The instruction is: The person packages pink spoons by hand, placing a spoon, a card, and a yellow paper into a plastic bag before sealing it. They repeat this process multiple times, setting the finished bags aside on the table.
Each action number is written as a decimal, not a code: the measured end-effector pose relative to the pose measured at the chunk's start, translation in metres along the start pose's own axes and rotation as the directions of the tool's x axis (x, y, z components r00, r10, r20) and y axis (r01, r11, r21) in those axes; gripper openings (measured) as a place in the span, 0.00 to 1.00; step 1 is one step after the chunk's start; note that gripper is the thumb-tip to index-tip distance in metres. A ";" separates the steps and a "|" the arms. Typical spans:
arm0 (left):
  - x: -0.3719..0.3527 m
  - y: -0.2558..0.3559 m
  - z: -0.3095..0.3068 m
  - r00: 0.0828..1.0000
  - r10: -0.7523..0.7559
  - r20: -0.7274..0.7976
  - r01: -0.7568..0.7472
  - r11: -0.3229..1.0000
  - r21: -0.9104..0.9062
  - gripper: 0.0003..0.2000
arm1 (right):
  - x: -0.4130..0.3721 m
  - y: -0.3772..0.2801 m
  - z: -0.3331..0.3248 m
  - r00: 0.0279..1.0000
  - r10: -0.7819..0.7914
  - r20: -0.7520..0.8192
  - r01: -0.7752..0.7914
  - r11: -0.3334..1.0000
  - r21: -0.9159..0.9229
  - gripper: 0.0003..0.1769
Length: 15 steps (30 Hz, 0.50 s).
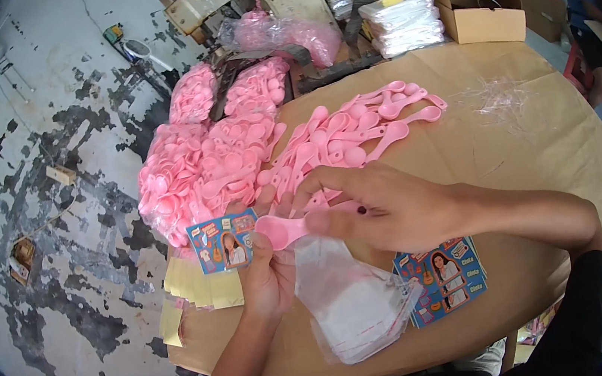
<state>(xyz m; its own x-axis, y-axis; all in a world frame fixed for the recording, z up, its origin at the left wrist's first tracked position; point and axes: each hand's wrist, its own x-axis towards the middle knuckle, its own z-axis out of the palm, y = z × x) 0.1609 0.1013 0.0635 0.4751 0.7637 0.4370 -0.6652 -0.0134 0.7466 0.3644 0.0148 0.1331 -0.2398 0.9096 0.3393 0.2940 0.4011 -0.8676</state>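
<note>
- The table (531, 107) is carrying the work, and low hands near its near side are keeping each reach short.
- The spoon pile (353, 125) is lying beyond the hands, its loose pieces overlapping; lifting singly is likely avoiding tangles.
- The clear bags (361, 308) are lying at the near side, below the hands; light handling is suiting such thin film, which is probably creasing easily. Whether the left palm is touching the top one, the view is not showing.
- The card stack (444, 279) is sitting right of the bags, slightly fanned, so edges are offering a fingertip hold.
- The right hand (393, 207) is pinching the spoon's handle; a light pinch is keeping it level.
- The left hand (266, 275) is grasping the held card, its thumb beside the spoon's bowl.
- The spoon (281, 232) is pointing bowl-left between the hands.
- The held card (223, 242) is facing up at left; gentle pressure is sparing its corners.
</note>
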 end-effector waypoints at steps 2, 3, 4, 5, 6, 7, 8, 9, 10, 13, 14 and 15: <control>-0.002 -0.003 0.008 1.000 -0.016 -0.009 0.016 0.999 0.039 0.28 | 0.001 -0.001 -0.005 0.998 -0.005 0.055 0.014 0.986 -0.163 0.18; -0.003 -0.004 0.009 1.000 -0.019 -0.016 0.020 0.998 0.061 0.28 | 0.001 0.002 -0.006 0.999 -0.021 0.048 0.030 0.981 -0.190 0.15; -0.003 -0.005 0.008 0.999 -0.035 -0.014 0.036 0.998 0.052 0.28 | 0.002 0.008 -0.007 0.998 -0.040 0.045 0.049 0.975 -0.219 0.13; -0.003 -0.006 0.005 0.999 -0.048 -0.014 0.048 0.998 0.044 0.28 | 0.004 0.012 -0.008 0.997 -0.060 0.046 0.070 0.966 -0.248 0.10; -0.004 -0.005 0.003 0.998 -0.057 -0.015 0.058 0.998 0.036 0.28 | 0.005 0.015 -0.010 0.999 -0.036 0.028 0.041 0.973 -0.226 0.09; -0.004 -0.003 0.002 0.996 -0.057 -0.061 0.059 0.998 0.032 0.28 | 0.006 0.018 -0.013 1.000 -0.011 0.013 0.014 0.979 -0.205 0.09; -0.003 -0.001 0.002 0.993 -0.055 -0.107 0.058 0.998 0.024 0.28 | 0.008 0.018 -0.017 1.000 0.014 0.000 -0.014 0.982 -0.187 0.08; -0.003 0.000 0.002 0.987 -0.053 -0.153 0.055 0.998 0.014 0.28 | 0.009 0.010 -0.022 0.999 -0.032 0.003 0.032 0.966 -0.255 0.17; -0.001 0.003 0.002 0.986 -0.054 -0.157 0.052 0.998 -0.020 0.27 | 0.009 0.004 -0.027 1.000 -0.019 -0.009 0.016 0.964 -0.266 0.17; 0.000 0.007 0.003 0.986 -0.054 -0.157 0.044 0.997 -0.066 0.26 | 0.008 -0.007 -0.038 0.998 0.020 -0.052 -0.031 0.977 -0.212 0.18; -0.002 0.005 0.004 0.987 -0.048 -0.154 0.042 0.998 -0.045 0.26 | 0.008 -0.010 -0.036 0.997 0.046 -0.059 -0.055 0.986 -0.160 0.15; -0.004 0.003 0.005 0.988 -0.042 -0.151 0.038 0.999 -0.025 0.26 | 0.007 -0.013 -0.033 0.995 0.072 -0.066 -0.079 0.991 -0.108 0.12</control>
<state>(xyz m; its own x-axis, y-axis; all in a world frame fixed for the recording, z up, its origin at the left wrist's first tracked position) 0.1602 0.0947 0.0664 0.4098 0.8525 0.3244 -0.6605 0.0320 0.7501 0.3896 0.0194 0.1584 -0.1566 0.9414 0.2987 0.4100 0.3371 -0.8475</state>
